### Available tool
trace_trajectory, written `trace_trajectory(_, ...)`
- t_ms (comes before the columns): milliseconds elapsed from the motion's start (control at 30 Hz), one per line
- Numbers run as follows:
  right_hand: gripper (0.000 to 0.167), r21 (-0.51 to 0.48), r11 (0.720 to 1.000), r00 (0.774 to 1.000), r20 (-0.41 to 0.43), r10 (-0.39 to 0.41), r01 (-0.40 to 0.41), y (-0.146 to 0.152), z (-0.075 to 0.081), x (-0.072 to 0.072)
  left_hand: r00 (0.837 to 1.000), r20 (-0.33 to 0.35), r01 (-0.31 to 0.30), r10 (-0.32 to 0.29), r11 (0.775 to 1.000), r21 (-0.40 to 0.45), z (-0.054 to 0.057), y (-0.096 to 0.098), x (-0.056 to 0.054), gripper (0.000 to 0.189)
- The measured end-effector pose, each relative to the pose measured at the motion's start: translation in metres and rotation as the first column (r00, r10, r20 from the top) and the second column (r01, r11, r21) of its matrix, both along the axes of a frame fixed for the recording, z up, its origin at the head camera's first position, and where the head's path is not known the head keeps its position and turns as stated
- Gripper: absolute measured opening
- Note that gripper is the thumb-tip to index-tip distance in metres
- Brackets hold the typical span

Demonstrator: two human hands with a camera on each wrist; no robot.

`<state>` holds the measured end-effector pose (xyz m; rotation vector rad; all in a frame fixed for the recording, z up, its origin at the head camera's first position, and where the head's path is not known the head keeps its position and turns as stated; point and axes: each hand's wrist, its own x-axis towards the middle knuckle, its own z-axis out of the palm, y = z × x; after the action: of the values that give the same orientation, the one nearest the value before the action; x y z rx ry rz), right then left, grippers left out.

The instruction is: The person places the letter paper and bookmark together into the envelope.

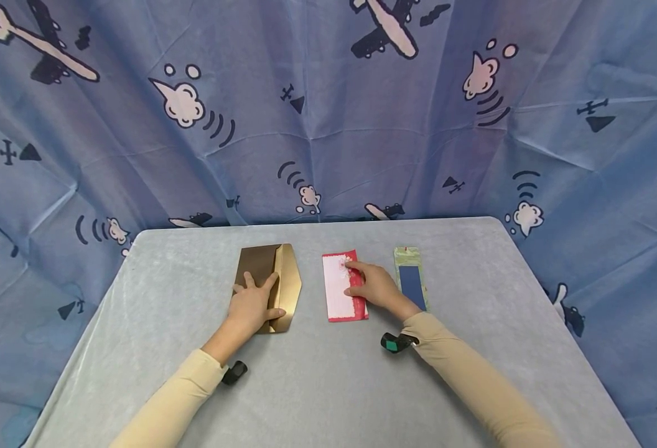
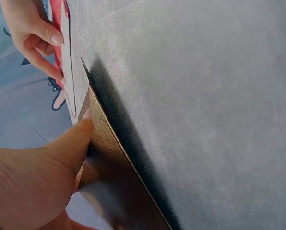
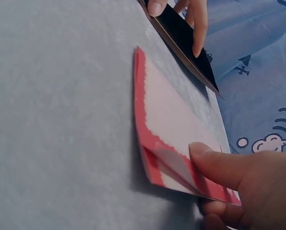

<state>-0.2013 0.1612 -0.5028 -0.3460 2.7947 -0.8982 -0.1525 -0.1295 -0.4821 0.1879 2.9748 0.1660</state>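
Observation:
A gold envelope with its pointed flap folded out to the right lies on the table. My left hand rests on it with fingers spread, the thumb at the flap's fold near the front end. In the right wrist view those fingers touch the envelope's dark face. My right hand pinches the right edge of a folded red and pink greeting card. Its thumb lies on top while the other fingers go under the edge, partly hidden. In the right wrist view the card is slightly tilted, one edge raised off the cloth.
Right of the card, partly behind my right wrist, lies a green-bordered packet with a dark blue panel. A pale grey cloth covers the table. Behind its far edge hangs a blue curtain printed with airplanes and clouds.

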Motion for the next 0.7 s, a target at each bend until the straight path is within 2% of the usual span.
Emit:
trace_trajectory(400, 0.051, -0.07, 0.991, 0.993, 0.027, 0.119, -0.116, 0.011, 0.005, -0.007, 1.0, 0.02, 0.016, -0.017, 0.998, 0.055, 0.005, -0.005, -0.001, 0.095)
trace_trajectory(700, 0.05, -0.137, 0.986, 0.994, 0.04, 0.102, -0.096, 0.011, 0.008, -0.005, 0.998, 0.058, 0.01, -0.016, 0.996, 0.092, 0.005, -0.007, -0.002, 0.101)
